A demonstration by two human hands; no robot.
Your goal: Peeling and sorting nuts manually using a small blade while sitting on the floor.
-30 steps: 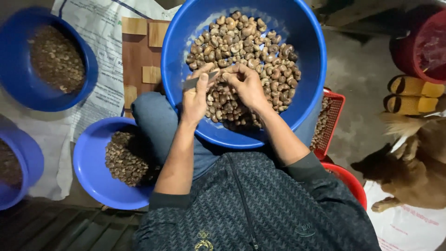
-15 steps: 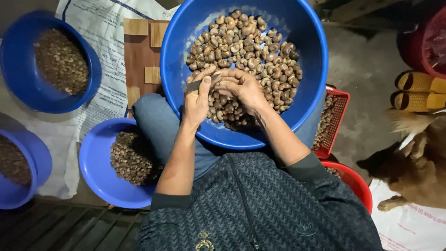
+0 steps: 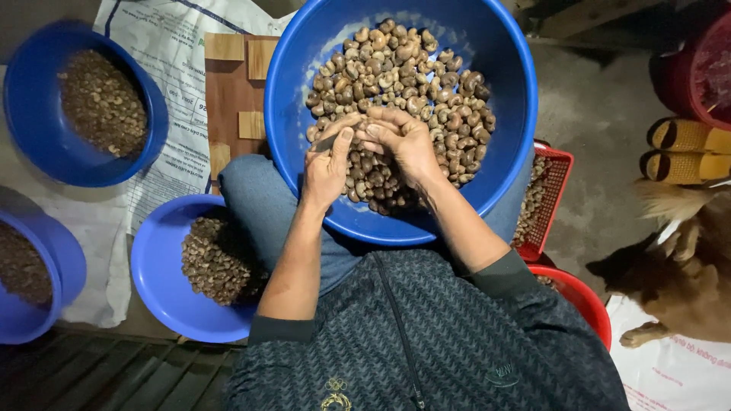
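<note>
We look straight down at a large blue basin (image 3: 502, 152) resting on our lap, heaped with cashew nuts (image 3: 411, 68) still in their brown and tan skins. Both our hands meet over the near side of the heap. Our left hand (image 3: 327, 164) is curled around a small knife (image 3: 326, 142), thumb lying along the top of it, with the grey blade showing just beyond the fingers. Our right hand (image 3: 403, 141) is pinched, fingertips bunched together against the left thumb; something small sits between them, most likely a single nut, but it is too covered by the fingers for us to tell. The two hands touch at the fingertips, above the nuts rather than buried in them.

To our left, on the floor, stands a smaller blue bowl (image 3: 156, 281) holding a darker pile of nuts (image 3: 217, 259), partly hidden behind our knee. Further left sit two more blue bowls: one at the upper left (image 3: 23, 122) filled with small brownish pieces, and one cut off by the left edge (image 3: 65, 262). A printed white sack (image 3: 164, 53) lies under them, and a brown wooden board (image 3: 228, 84) with pale blocks lies on it just beside the basin.

To our right, a red mesh basket (image 3: 554, 190) with more nuts peeks out from under the basin, and a red bowl (image 3: 582, 301) sits near our elbow. A brown dog (image 3: 678, 289) lies on the floor at the far right, near a pair of yellow sandals (image 3: 685, 152).
</note>
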